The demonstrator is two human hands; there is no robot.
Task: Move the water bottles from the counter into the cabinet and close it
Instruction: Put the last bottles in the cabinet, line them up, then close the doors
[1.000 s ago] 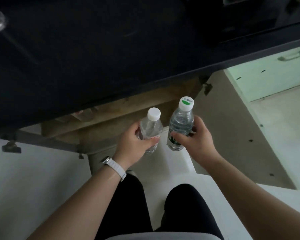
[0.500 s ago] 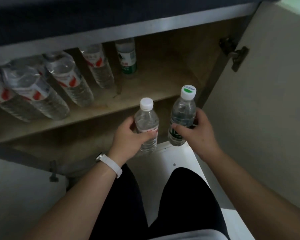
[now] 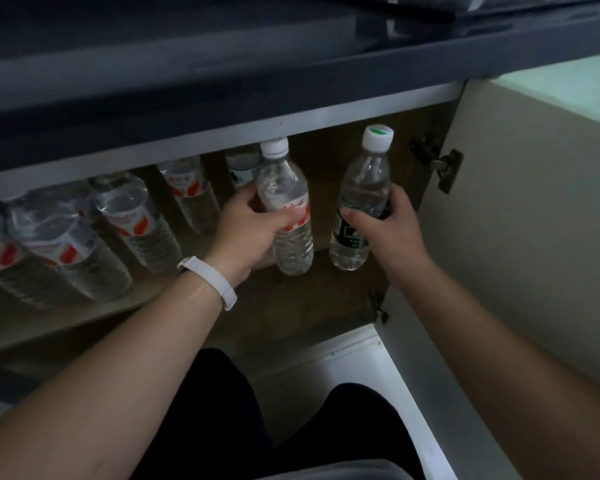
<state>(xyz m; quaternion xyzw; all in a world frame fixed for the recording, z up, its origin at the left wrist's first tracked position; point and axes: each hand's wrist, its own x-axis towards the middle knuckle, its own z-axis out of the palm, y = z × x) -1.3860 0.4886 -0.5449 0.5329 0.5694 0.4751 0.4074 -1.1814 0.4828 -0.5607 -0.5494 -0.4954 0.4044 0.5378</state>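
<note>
Two bare arms are stretched forward into the open cabinet (image 3: 222,133), and one bottle is grasped in each hand. The red-labelled bottle (image 3: 284,181) is gripped by the left hand (image 3: 246,230) at its label, with the thumb laid across the front. A white wristband (image 3: 212,282) is worn on that wrist. The green-capped bottle (image 3: 364,188) is gripped by the right hand (image 3: 385,230) at mid-body, just above a dark label. Both bottles are of clear, ribbed plastic, filled with water, and are held nearly upright and slightly apart at the right end of the brown wooden shelf (image 3: 319,296). Whether their bases touch it cannot be told. Further left, a row of stored bottles (image 3: 136,220) is ranged along the shelf. The pale cabinet door (image 3: 516,220) is swung open on a metal hinge (image 3: 440,164), beneath the dark desk (image 3: 187,64).
</note>
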